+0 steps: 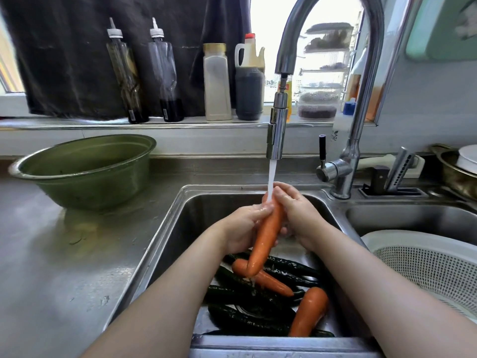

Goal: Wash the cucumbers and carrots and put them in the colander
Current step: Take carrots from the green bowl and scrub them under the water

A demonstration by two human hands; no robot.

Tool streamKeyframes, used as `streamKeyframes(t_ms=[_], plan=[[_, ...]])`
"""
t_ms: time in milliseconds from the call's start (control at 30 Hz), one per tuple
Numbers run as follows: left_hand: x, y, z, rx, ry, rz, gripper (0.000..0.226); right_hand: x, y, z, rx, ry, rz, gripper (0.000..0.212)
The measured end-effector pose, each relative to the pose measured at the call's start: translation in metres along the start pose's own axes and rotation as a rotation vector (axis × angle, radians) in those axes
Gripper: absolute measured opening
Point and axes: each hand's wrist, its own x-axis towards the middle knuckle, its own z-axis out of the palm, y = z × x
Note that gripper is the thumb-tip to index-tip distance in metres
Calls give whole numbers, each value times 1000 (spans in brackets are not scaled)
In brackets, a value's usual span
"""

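Three carrots in view, one in hand. Far left, green basin (82,171) sits on the counter (64,267), well apart from the work. Left hand (242,228) wraps its fingers round the middle of the held carrot (265,241), steadying it. Carrot is tilted, with its upper end under the water stream (271,177) from the faucet (277,130) and its lower end over the sink (196,218), so runoff drains inside. Right hand (296,213) curls round the upper end, probably rubbing dirt off.

Below the hands, loose carrots (309,311) lie on a pile of cucumbers (240,316) on the sink floor, apparently waiting their turn. Right of that, white colander (426,267) sits at the second basin; no vegetables show in its visible part, so the task looks to be at an early stage.

Route to the colander looks open: over the divider rim, below the faucet neck. Sink walls hem the hands on the left and front, and the faucet base stands close at back right.
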Motion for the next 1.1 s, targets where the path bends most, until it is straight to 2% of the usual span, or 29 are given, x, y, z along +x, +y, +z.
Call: streamKeyframes(t_ms=[67, 167, 233, 300, 367, 533, 633, 767, 800, 933, 1000, 1100], plan=[[2, -2, 4, -8, -1, 12, 28, 1, 1, 0, -17, 59, -3, 18], [5, -3, 14, 71, 117, -4, 33, 3, 3, -2, -85, 78, -29, 23], [4, 0, 16, 164, 249, -36, 48, 4, 5, -2, -124, 55, -39, 20], [3, 2, 11, 251, 292, -59, 66, 2, 3, -2, -101, 8, -23, 18], [-1, 4, 3, 245, 234, -88, 72, -1, 0, -2, -82, -19, -26, 23], [-10, 7, -11, 118, -12, -68, 41, -2, -2, -9, -144, 36, -37, 27], [-10, 5, -16, 113, -88, -26, 39, 0, -3, -12, -105, 66, -40, 25], [-3, 1, -11, 216, 48, 1, 27, 5, 1, -14, -101, 75, -56, 24], [-2, -1, -9, 268, 103, 9, 31, 6, 4, -14, -121, 72, -69, 23], [3, -3, -6, 423, 298, -24, 72, 8, 11, -12, -116, -9, -56, 15], [4, -3, -5, 459, 354, -21, 78, 7, 10, -10, -58, -66, -22, 17], [2, -1, -6, 356, 339, -30, 76, 7, 9, -8, 0, -140, 4, 23]])
